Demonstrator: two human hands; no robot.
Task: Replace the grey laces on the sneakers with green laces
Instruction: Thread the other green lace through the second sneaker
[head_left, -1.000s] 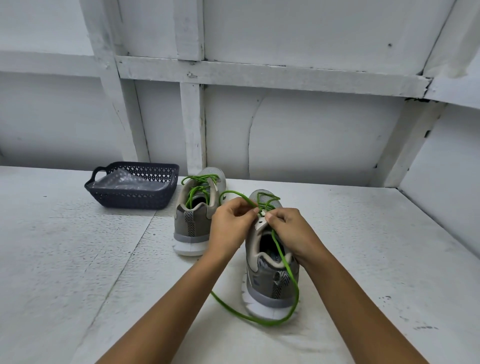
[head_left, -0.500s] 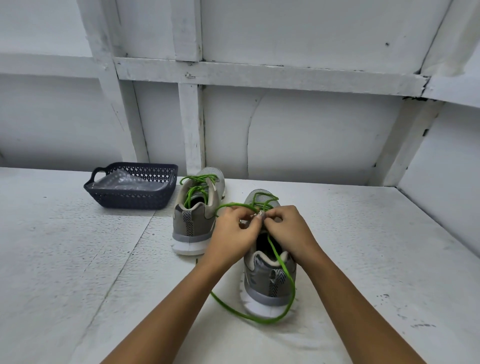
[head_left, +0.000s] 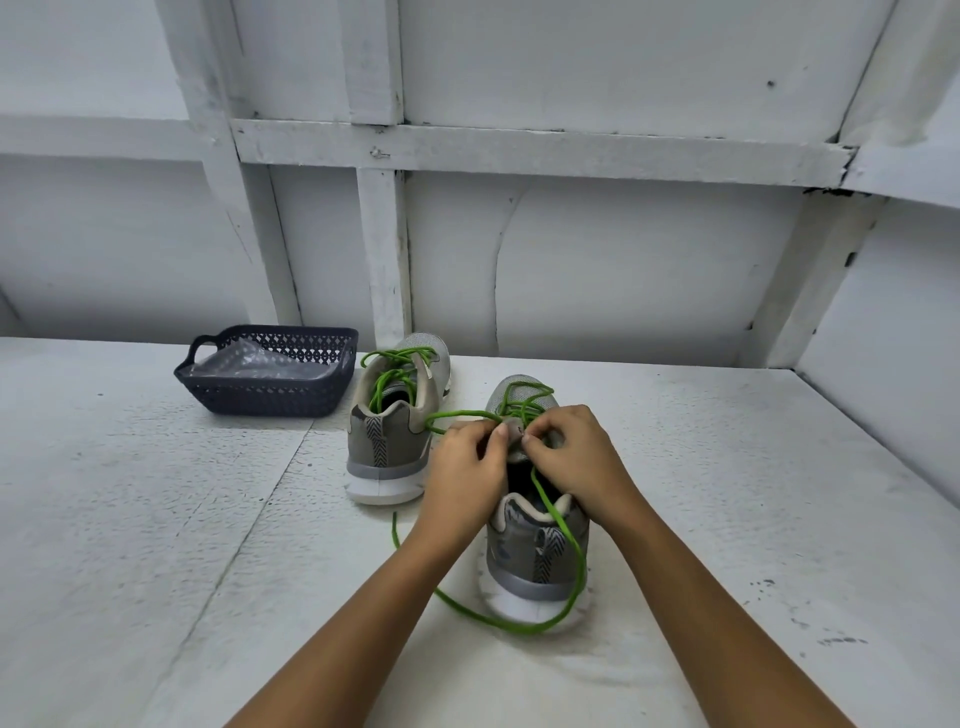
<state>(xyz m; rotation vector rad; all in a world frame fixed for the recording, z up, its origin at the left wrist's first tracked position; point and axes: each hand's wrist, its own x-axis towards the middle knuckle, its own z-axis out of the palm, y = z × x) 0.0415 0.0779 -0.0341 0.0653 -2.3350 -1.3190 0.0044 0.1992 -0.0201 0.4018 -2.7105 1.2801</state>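
Left hand (head_left: 466, 470) and right hand (head_left: 574, 457), fingers curled, pinch the green lace (head_left: 567, 545) over the near sneaker's (head_left: 535, 569) top eyelets. Slack runs from beneath the right fingers, round the heel, onto the table (head_left: 156, 519).

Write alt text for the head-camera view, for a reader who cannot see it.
A left hand and right hand pinch a green lace at the tongue of the nearer grey sneaker on a white table, slack looping round its heel. A second sneaker, green-laced, stands behind to the left, beside a dark basket.
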